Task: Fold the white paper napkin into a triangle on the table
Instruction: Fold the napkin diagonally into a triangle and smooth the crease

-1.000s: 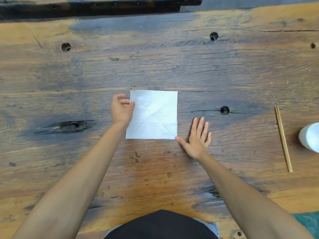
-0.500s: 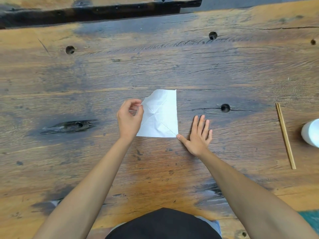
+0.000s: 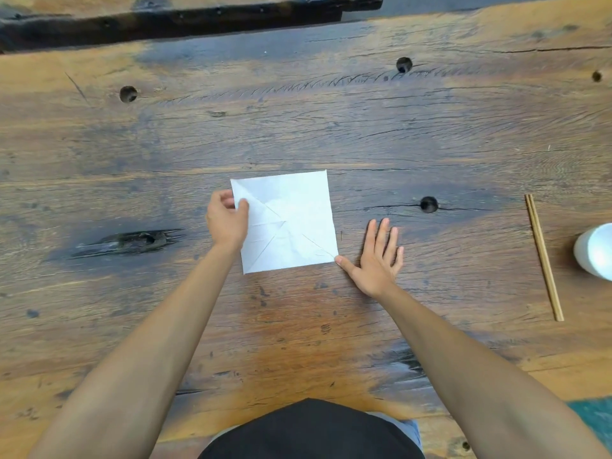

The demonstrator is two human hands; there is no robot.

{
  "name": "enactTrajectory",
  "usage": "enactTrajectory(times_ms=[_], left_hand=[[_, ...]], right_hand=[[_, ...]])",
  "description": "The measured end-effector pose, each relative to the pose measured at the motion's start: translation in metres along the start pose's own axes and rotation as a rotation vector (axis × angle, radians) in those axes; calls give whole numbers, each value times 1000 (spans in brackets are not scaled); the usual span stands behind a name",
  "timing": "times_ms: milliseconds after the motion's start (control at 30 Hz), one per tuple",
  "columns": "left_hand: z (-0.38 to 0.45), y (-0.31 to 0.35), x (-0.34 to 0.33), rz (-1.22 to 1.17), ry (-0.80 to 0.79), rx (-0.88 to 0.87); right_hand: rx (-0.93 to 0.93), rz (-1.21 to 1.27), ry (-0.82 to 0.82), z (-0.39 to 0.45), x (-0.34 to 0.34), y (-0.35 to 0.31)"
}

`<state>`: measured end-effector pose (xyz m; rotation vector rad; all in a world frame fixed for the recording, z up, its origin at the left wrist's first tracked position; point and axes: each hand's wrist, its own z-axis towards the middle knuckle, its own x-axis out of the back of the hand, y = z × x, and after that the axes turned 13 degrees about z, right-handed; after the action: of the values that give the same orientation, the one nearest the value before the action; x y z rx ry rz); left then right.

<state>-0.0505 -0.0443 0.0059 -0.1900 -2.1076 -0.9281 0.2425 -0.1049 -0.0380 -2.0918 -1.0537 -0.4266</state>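
The white paper napkin [image 3: 291, 220] lies as an open square on the wooden table [image 3: 331, 127], marked by diagonal creases. My left hand [image 3: 228, 220] pinches its left edge near the upper left corner between thumb and fingers. My right hand [image 3: 376, 260] rests flat on the table to the right of the napkin, fingers spread, with the thumb tip touching the napkin's lower right corner.
A pair of wooden chopsticks [image 3: 543, 256] lies at the right. A white cup [image 3: 596, 251] stands at the right edge. Several dark holes dot the tabletop, one [image 3: 429, 204] just right of the napkin. A dark beam [image 3: 185, 19] runs along the far side.
Half a second ago my left hand held the napkin's left side lifted and folded toward the right. That side is now back down and the napkin lies square again. My right hand stayed put.
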Motion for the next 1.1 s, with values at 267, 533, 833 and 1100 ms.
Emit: enactTrajectory(times_ms=[267, 533, 833, 1100], left_hand=[[-14, -2, -24, 259, -113, 4], [-23, 1, -34, 325, -41, -36], [-23, -5, -24, 352, -16, -73], [-23, 4, -13, -26, 22, 50]], right_hand=[[-9, -8, 2, -2, 1, -2], [-10, -12, -3, -1, 1, -2], [-12, -18, -5, -1, 2, -2], [-11, -9, -2, -1, 1, -2]])
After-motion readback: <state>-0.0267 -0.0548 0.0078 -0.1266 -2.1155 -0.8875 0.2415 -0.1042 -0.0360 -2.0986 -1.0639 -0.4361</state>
